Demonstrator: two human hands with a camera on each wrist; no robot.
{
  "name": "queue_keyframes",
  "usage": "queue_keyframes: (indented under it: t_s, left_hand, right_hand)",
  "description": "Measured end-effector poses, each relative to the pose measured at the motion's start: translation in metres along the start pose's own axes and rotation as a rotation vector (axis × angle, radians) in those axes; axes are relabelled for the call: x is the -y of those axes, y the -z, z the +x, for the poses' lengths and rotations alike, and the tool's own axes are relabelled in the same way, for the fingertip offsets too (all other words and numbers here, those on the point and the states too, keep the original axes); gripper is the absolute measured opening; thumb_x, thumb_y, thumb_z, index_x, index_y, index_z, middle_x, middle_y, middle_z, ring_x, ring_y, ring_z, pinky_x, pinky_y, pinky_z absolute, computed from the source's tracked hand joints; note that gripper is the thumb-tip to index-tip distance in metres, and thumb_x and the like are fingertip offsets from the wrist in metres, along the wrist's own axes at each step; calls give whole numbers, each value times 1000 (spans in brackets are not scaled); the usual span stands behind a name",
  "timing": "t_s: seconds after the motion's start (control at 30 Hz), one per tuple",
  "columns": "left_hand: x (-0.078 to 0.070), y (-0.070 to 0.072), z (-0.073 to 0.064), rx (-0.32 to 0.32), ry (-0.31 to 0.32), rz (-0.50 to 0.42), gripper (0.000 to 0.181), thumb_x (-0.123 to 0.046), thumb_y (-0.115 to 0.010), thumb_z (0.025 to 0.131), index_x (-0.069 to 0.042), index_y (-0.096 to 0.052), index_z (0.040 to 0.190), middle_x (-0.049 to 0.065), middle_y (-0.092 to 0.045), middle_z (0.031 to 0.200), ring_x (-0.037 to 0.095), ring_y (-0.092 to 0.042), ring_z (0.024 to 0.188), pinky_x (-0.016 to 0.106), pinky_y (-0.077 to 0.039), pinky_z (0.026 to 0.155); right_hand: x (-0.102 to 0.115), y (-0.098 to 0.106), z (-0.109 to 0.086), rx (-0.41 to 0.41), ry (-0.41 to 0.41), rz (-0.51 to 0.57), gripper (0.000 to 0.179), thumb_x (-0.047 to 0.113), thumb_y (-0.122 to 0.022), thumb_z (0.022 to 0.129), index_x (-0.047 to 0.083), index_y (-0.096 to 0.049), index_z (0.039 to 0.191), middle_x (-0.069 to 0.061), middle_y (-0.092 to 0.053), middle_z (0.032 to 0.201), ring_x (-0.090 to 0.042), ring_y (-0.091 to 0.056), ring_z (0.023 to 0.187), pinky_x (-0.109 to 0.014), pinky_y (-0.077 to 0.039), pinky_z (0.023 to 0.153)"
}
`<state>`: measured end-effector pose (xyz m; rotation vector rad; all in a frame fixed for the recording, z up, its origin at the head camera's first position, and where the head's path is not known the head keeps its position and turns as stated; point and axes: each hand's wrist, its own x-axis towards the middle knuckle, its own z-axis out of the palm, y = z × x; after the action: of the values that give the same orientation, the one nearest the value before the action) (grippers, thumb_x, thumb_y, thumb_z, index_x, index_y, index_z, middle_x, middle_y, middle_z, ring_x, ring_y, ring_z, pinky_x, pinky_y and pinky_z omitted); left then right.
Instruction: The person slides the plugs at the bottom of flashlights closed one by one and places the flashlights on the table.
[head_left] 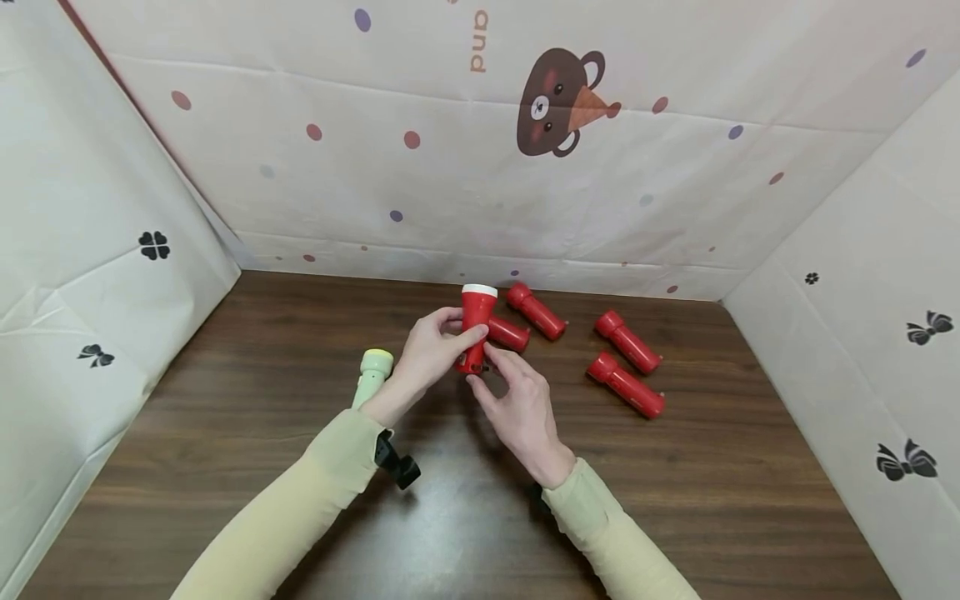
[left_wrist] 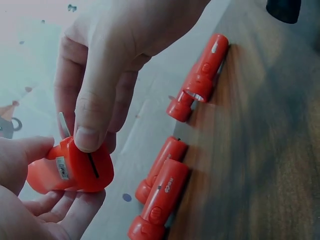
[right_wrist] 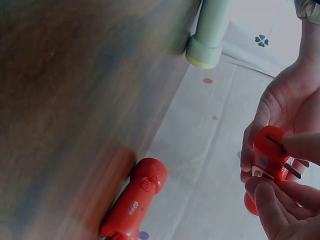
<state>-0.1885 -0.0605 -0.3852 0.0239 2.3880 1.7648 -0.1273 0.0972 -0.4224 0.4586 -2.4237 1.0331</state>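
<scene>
Above the table a red flashlight with a white rim is held upright, its lens end up. My left hand grips its body, thumb across the front. Thumb and fingers of my right hand pinch the tail end from below. In the left wrist view the tail has a dark slot, and a thin flat prong stands out beside the right thumb. The right wrist view shows the prong close to the right fingers. A pale green flashlight lies beside the left wrist, partly hidden by the forearm.
Several more red flashlights lie on the brown wood table: one behind the held one, another near the back wall, and two to the right. Patterned white sheets enclose the back and both sides.
</scene>
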Motion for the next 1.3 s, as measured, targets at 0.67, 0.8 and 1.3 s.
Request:
queue_keyframes:
  t_s: [0.67,0.8,1.3]
  left_hand:
    - [8,11,-20,85,-2,-215,51,-23,-67,103,-8,-55,150,20,-67,142,33,-73,119,39,-66,91]
    - [10,13,-25,91,23,-224,52,-24,-68,103,-7,-55,150,20,-67,141,26,-73,114,35,-66,90]
    - [14,24,-46,104,7,-218,52,-23,-68,103,-7,-54,150,21,-67,140,20,-74,110,34,-66,92]
  right_hand:
    - [5,15,-6,19,76,74,48,10,-88,85,2,-72,130,-12,-79,117,-23,-79,97,-38,-67,87]
    - [7,20,-8,63,49,136,48,10,-88,85,3,-73,129,-11,-80,118,-22,-79,98,-37,-66,88]
    - [14,24,-16,91,148,159,50,6,-88,83,2,-73,130,-13,-80,119,-22,-80,99,-37,-67,87]
